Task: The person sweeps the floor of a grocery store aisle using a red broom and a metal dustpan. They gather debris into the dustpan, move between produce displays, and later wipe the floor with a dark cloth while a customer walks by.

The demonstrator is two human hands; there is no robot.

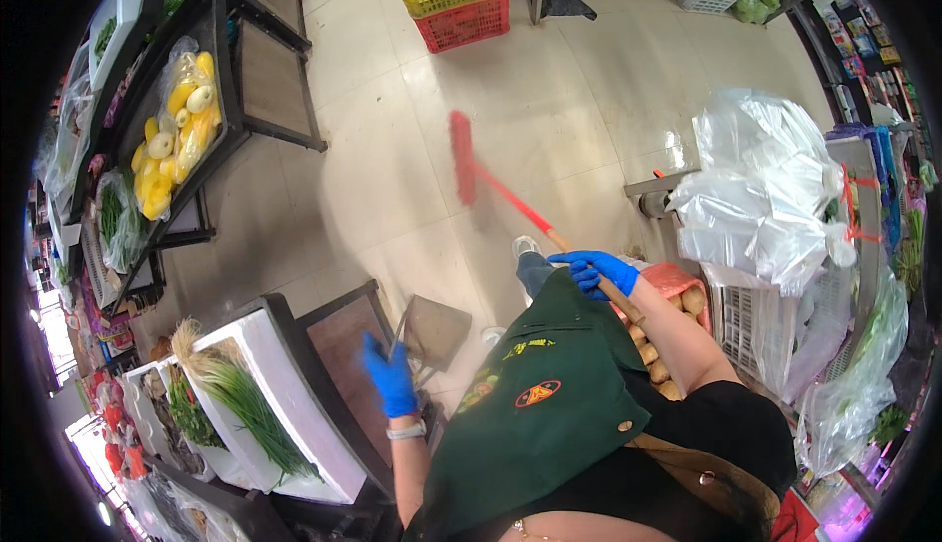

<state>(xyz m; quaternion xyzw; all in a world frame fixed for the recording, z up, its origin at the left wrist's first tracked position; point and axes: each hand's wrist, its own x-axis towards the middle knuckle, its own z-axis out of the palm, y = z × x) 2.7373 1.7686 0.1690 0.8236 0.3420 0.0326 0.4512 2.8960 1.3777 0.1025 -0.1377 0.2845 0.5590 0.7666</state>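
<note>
A blue glove covers my right hand [600, 274], which is closed around the wooden handle of a red push broom [511, 200]. The broom's red head is blurred and lies over the tiled floor [544, 115] in front of me. My left hand [388, 376], in a blue glove too, is held out to the side with its fingers apart and nothing in it. Near it stand a dustpan-like metal scoop [438, 330] and a dark-framed panel. Part of the handle's end passes below my right hand, over my forearm's side.
Yellow and red plastic crates [464, 23] are stacked ahead. Yellow squashes [176, 137] lie on a stand at left; spring onions [257, 409] fill a white foam box nearby. Brown root vegetables [653, 365] sit beside me at right, below clear plastic bags [765, 189].
</note>
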